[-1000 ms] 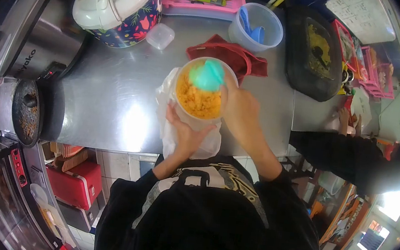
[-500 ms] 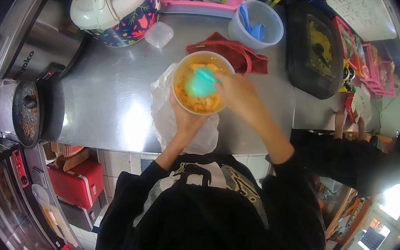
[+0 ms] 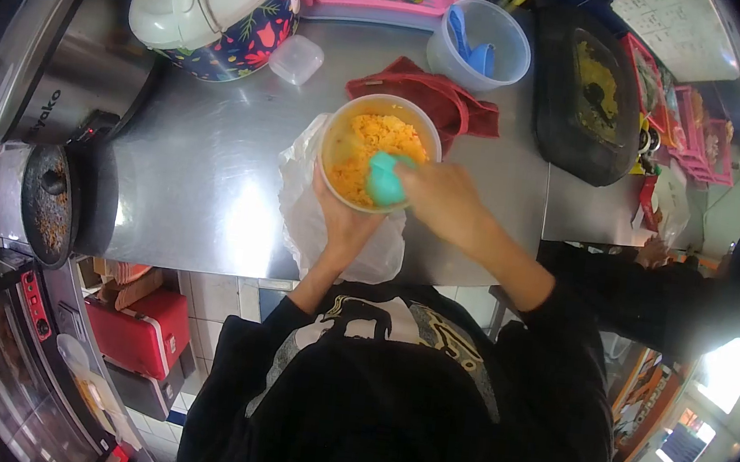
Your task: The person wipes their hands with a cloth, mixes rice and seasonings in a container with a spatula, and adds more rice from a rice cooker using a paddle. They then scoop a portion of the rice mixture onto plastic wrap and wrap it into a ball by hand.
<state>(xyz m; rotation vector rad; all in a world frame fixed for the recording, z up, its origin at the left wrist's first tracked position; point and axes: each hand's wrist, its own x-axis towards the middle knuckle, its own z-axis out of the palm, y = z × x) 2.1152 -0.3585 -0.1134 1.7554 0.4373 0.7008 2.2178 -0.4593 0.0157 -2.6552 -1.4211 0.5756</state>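
A round, pale plastic tub (image 3: 338,142) stands tilted toward me, holding loose orange-yellow food (image 3: 384,132) that looks like rice. My left hand (image 3: 349,225) grips the tub from its near side, fingers wrapped under and around the wall. Inside it, low on the right, is a turquoise scoop (image 3: 385,182), its bowl against the food. My right hand (image 3: 440,201), slightly blurred, is closed on the scoop's handle. Beneath the tub and left hand lies a crumpled whitish plastic bag (image 3: 301,228). Just behind the tub, a dark red cloth (image 3: 439,102) lies on the steel counter (image 3: 182,200).
A flowered rice container (image 3: 226,50) and small clear box (image 3: 296,59) stand back left, beside a large steel cooker (image 3: 86,80). A clear bucket (image 3: 487,80) holds blue scoops. A black lidded pan (image 3: 588,119) is at right. A co-worker's hand (image 3: 654,252) shows far right.
The turquoise scoop has moved down and to the right inside the tub with my right hand, uncovering more food. My left hand keeps its hold. The co-worker's hands have drawn back from the counter.
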